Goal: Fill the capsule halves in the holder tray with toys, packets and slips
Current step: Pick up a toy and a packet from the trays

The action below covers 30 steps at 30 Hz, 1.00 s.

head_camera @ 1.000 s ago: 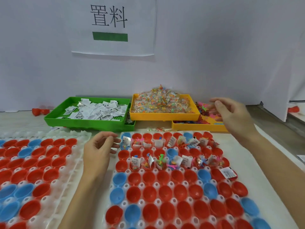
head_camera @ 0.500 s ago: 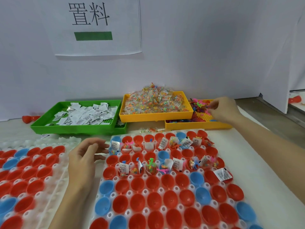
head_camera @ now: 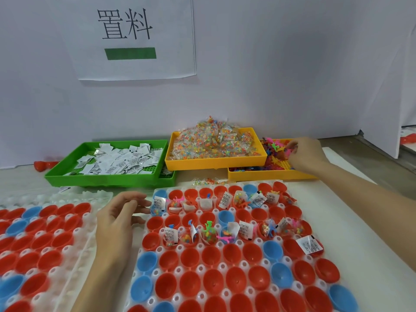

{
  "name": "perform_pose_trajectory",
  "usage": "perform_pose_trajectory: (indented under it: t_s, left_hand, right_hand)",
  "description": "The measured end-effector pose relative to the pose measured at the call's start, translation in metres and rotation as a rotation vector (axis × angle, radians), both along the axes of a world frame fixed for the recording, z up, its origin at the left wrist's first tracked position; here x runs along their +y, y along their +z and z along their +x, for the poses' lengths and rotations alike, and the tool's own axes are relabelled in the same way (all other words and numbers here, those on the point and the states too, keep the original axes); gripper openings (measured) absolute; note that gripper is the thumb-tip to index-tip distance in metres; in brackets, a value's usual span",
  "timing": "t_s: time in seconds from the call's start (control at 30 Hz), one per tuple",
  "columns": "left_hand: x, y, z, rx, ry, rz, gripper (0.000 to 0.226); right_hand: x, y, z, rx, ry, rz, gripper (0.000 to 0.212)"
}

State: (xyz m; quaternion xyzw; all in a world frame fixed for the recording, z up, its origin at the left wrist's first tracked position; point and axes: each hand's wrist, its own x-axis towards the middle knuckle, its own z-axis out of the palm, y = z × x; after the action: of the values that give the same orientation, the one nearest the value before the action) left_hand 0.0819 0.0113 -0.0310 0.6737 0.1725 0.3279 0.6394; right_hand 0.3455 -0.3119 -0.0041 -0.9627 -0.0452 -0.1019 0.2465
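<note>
A clear holder tray point(head_camera: 221, 265) in front of me carries red and blue capsule halves; two of the far rows hold toys, packets and slips, the near rows are bare cups. My right hand point(head_camera: 306, 154) reaches into the far-right yellow tray of small plastic toys point(head_camera: 273, 152), fingers pinched among them. My left hand point(head_camera: 117, 219) hovers at the holder tray's left edge, fingers curled and apart, holding nothing. A green tray of white slips point(head_camera: 112, 163) and a yellow tray of candy packets point(head_camera: 213, 143) stand behind.
A second holder tray point(head_camera: 33, 244) of red and blue halves lies to the left. A few loose packets point(head_camera: 208, 181) sit between the trays. A white wall with a paper sign point(head_camera: 132, 37) closes the back; a partition edge point(head_camera: 382, 140) stands at right.
My right hand has gone from above the toy tray down into the toys and closed its fingers there. My left hand has stayed by the holder tray's left edge.
</note>
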Motion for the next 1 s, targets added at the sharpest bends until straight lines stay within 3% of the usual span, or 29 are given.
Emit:
perform_pose_trajectory:
  t_s: [0.23, 0.37, 0.6, 0.73, 0.87, 1.0]
  left_hand:
    - [0.001, -0.002, 0.000, 0.000, -0.001, 0.000, 0.028]
    - [0.001, -0.004, 0.001, -0.001, -0.007, -0.001, 0.030]
    - [0.002, -0.003, 0.002, -0.005, -0.006, -0.013, 0.032]
    - [0.001, -0.003, 0.002, -0.007, -0.005, -0.017, 0.031]
    - [0.002, -0.003, 0.002, -0.002, -0.007, -0.017, 0.031]
    - [0.002, -0.003, 0.001, -0.006, -0.007, -0.019, 0.032]
  right_hand:
    - [-0.005, 0.000, -0.006, -0.102, 0.146, -0.076, 0.026]
    - [0.008, 0.007, -0.011, 0.089, 0.357, -0.063, 0.031]
    - [0.010, 0.017, -0.005, 0.149, 0.263, -0.082, 0.023]
    - [-0.002, 0.018, -0.007, 0.086, 0.203, 0.087, 0.018]
    - [-0.007, 0.017, -0.013, 0.099, 0.208, 0.422, 0.020]
    - [-0.009, 0.013, -0.016, 0.143, 0.190, 0.455, 0.031]
